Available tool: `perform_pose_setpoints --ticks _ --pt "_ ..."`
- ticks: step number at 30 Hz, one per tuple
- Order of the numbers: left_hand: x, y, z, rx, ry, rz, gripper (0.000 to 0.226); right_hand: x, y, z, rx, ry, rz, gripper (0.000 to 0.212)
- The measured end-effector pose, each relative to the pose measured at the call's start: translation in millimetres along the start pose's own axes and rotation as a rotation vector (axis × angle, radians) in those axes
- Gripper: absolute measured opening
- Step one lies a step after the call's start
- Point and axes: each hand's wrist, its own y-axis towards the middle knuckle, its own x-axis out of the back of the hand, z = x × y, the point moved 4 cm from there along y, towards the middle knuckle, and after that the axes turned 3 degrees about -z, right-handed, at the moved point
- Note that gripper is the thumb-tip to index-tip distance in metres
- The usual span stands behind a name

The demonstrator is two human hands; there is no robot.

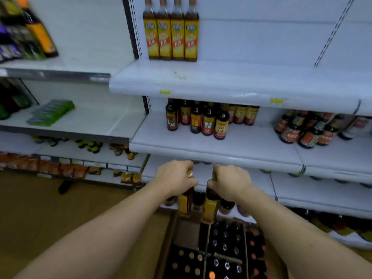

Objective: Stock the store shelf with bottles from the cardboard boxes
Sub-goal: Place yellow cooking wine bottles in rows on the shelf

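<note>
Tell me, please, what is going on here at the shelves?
A person is stocking a store shelf. The left hand grips one bottle by the neck and the right hand grips a second bottle, both yellow-labelled and held above an open cardboard box on the floor that holds more bottles. Four matching bottles already stand in a row on the upper shelf.

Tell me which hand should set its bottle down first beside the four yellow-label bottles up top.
Right, probably. The right hand grips a bottle by the neck almost under the bare shelf space right of the four yellow-label bottles. The left hand holds a matching bottle but sits below the row.
</note>
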Motion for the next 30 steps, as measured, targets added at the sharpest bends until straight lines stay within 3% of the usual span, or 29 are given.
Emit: perform_pose_setpoints --ticks 13,30 --pt "152 22 -37 -0.077 0.034 -0.181 0.021 165 3 14 0.102 -0.031 -0.277 0.028" --pt "327 33 -54 -0.156 -0.005 -0.317 0.012 315 18 69 0.123 -0.011 -0.377 0.029"
